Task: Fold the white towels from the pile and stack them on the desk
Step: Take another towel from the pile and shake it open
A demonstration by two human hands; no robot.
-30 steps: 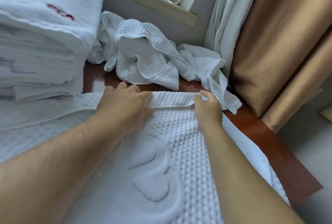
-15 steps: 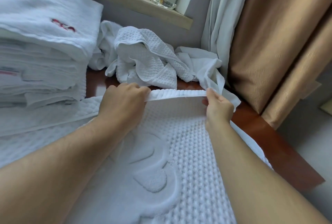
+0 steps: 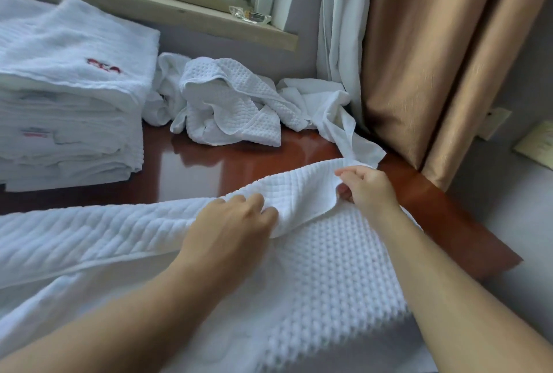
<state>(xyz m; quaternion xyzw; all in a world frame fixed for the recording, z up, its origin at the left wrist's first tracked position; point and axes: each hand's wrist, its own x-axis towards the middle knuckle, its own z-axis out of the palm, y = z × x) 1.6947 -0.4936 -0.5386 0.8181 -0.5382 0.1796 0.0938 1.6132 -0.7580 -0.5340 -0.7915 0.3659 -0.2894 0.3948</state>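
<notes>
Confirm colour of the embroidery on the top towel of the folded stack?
Red, on the white top towel of the folded stack; head view, upper left.

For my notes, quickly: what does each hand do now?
Left hand: grips the waffle towel edge.
Right hand: pinches the same edge.

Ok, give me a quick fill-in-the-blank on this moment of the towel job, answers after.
1. Both hands grip the far edge of the waffle towel, left hand and ____ hand.
2. The folded stack sits on the ____ side of the desk.
3. The top folded towel bears a ____ mark.
4. The unfolded pile lies below the ____.

Missing words: right; left; red; windowsill
</notes>
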